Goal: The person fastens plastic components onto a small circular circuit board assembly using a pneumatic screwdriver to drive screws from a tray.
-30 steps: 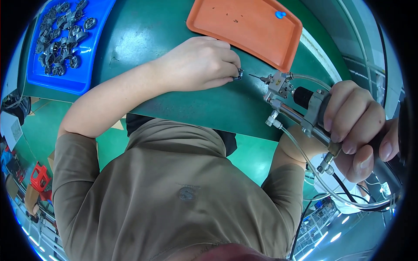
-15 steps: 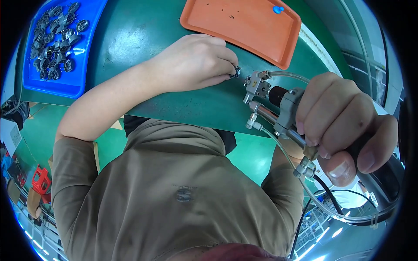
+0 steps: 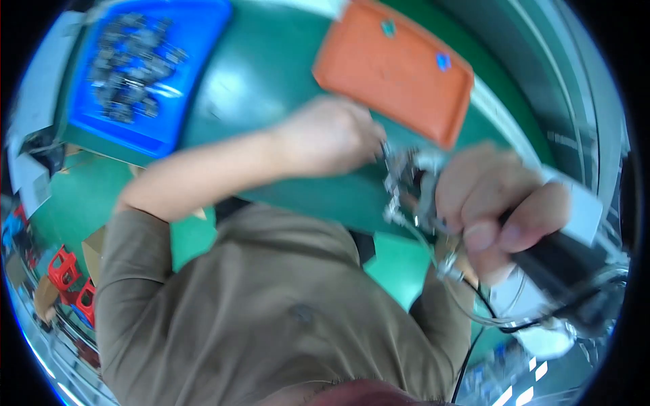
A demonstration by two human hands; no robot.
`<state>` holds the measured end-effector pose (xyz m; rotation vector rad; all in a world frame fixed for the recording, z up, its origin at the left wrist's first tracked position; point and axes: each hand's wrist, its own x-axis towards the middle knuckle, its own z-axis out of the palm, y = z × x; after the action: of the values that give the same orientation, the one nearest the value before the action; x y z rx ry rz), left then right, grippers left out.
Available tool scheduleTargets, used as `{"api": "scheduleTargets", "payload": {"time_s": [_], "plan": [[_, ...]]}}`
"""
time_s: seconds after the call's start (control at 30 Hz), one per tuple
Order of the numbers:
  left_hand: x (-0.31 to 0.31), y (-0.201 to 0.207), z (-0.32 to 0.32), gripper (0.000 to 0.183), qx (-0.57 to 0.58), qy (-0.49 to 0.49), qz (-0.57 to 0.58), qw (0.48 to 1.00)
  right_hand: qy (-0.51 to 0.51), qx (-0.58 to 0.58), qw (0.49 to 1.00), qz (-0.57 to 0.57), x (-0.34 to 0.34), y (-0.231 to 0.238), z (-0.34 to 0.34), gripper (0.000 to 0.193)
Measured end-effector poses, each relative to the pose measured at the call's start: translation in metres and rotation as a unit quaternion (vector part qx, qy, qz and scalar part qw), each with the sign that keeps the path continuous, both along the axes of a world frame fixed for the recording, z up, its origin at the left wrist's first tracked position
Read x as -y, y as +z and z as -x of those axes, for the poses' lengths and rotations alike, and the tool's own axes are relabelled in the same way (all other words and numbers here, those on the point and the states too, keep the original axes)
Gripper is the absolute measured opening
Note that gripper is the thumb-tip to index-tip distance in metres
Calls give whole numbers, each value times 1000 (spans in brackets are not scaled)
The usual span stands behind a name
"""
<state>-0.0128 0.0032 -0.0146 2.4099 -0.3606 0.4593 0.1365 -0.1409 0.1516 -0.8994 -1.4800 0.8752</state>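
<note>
My left hand [image 3: 332, 139] is closed over the green table, its fingertips pinching a small dark metallic part [image 3: 384, 150]. Motion blur hides that part's details. Right beside it is the metal head [image 3: 399, 179] of a hose-fed hand tool; I cannot tell whether the two touch. My right hand [image 3: 497, 206] wraps around this tool, whose thick black handle [image 3: 562, 267] runs down to the right. A clear hose and a black cable curve away below the right hand.
At the far left a blue tray [image 3: 162, 145] holds several small dark metallic parts [image 3: 132, 64]. An orange tray [image 3: 399, 74] at the back carries a small green piece [image 3: 388, 28] and a blue piece [image 3: 443, 61]. Red stools [image 3: 64, 267] stand on the floor at left.
The whole view has shifted and blurred, so the trays sit lower and further right. The small part and the tool head appear closer together. Both hands keep their grips.
</note>
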Motion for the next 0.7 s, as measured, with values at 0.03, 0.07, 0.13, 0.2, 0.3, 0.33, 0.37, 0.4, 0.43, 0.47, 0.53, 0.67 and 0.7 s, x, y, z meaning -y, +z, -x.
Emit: {"api": "scheduleTargets", "payload": {"time_s": [0.03,0.07,0.13,0.2,0.3,0.33,0.37,0.4,0.43,0.47,0.53,0.67,0.7], "plan": [[2,-3,-2,8,14,0,14,1000,-42,-37,997,-43,-2,-13,11,33],[-3,-6,8,8,15,28,15,999,-60,-90,992,-70,-11,-28,21,32],[-3,-2,9,10,31,-5,36,999,-94,-112,985,-94,-5,-23,28,32],[2,9,11,11,29,-14,34,999,-58,-115,982,-141,17,-9,16,31],[-12,40,31,8,58,77,-82,992,-14,-114,972,-205,39,11,-2,33],[-24,53,42,7,73,110,-102,986,-37,-101,970,-220,44,11,-2,28],[-42,70,54,6,94,145,-154,973,-43,-107,968,-223,45,14,-5,28],[-61,79,66,6,88,206,-131,966,-20,-91,971,-219,43,13,-11,28],[-84,79,79,4,114,280,-150,941,4,-76,974,-214,40,12,-16,29],[-104,82,96,5,94,336,-172,921,-27,-73,975,-210,34,10,-11,31],[-143,78,137,11,46,415,-218,882,-34,-76,976,-200,24,9,-10,32],[-163,76,179,20,-25,476,-203,855,-52,-88,976,-192,26,3,-11,32],[-161,77,181,26,-41,493,-217,842,-59,-96,972,-205,23,2,-9,32]]}}
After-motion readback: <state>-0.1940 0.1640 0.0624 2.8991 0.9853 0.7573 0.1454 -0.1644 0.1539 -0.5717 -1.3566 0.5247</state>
